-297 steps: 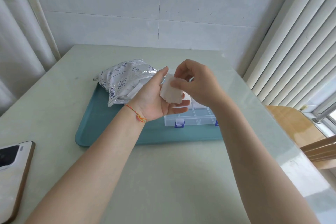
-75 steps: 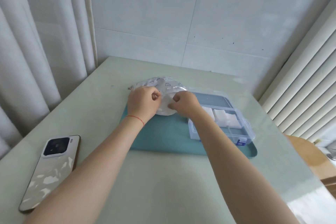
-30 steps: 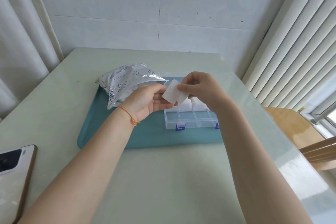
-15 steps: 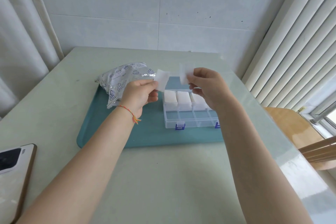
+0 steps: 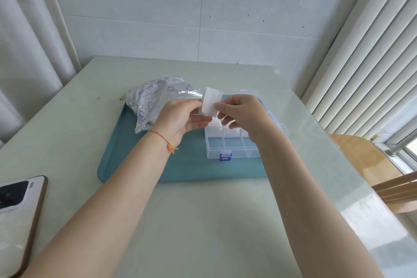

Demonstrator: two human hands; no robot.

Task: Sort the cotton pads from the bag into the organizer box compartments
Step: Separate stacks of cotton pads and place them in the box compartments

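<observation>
A white square cotton pad (image 5: pixel 209 101) is held up above the clear organizer box (image 5: pixel 228 145). My left hand (image 5: pixel 180 117) pinches its left edge and my right hand (image 5: pixel 242 113) pinches its right edge. The box stands open on the right half of the teal tray (image 5: pixel 140 160), with a blue latch at its front. White pads fill its back row of compartments, partly hidden behind my hands; the front row looks bare. The silvery printed bag (image 5: pixel 155 99) lies on the tray's far left corner.
A phone (image 5: pixel 17 216) lies face down at the table's left front edge. A wooden chair (image 5: pixel 370 165) stands right of the table, below the window blinds. A curtain hangs on the left and a tiled wall closes the back.
Half a second ago each hand held a separate pad, apart. Now the hands have come together over the box and both pinch what shows as a single pad.
</observation>
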